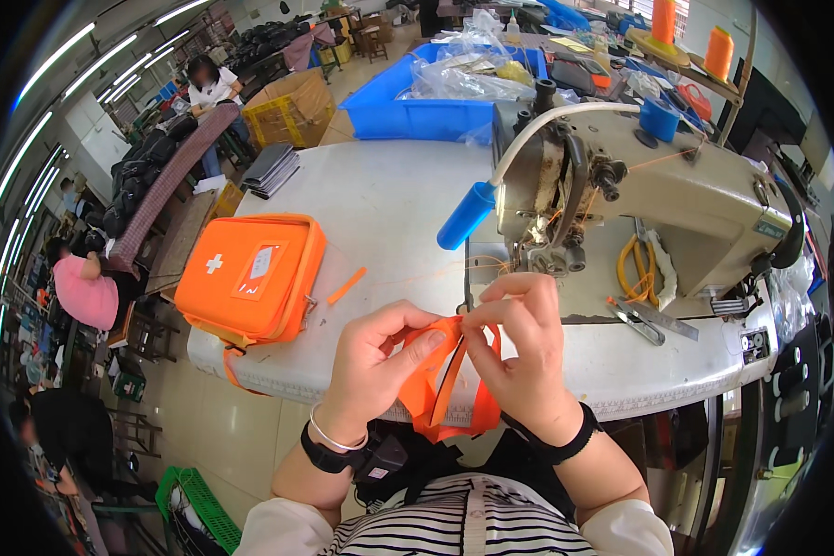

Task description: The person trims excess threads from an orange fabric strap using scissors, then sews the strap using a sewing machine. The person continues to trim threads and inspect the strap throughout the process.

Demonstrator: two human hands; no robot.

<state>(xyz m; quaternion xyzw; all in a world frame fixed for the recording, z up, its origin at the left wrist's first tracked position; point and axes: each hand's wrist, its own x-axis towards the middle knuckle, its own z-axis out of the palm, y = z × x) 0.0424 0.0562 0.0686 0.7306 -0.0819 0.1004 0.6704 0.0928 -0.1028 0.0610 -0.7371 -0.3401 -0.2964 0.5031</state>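
Both hands hold an orange fabric strip with a dark zipper-like line [426,382] over the front edge of the sewing table. My left hand [376,357] pinches its left side between thumb and fingers. At the strip's upper end, my right hand [521,350] pinches with thumb and forefinger, its other fingers curled. Just beyond my hands is the needle area of a beige sewing machine [649,185], with orange thread running from it. An orange case with a white cross [250,275] lies left of my hands. Between them is a small orange scrap [347,285].
Yellow-handled scissors [636,269] and metal snips [636,321] lie right of the needle. A blue lamp [467,215] hangs over the table [380,195]. Behind stands a blue bin [417,118] with plastic bags. Dark booklets [270,170] sit at far left; other people work beyond.
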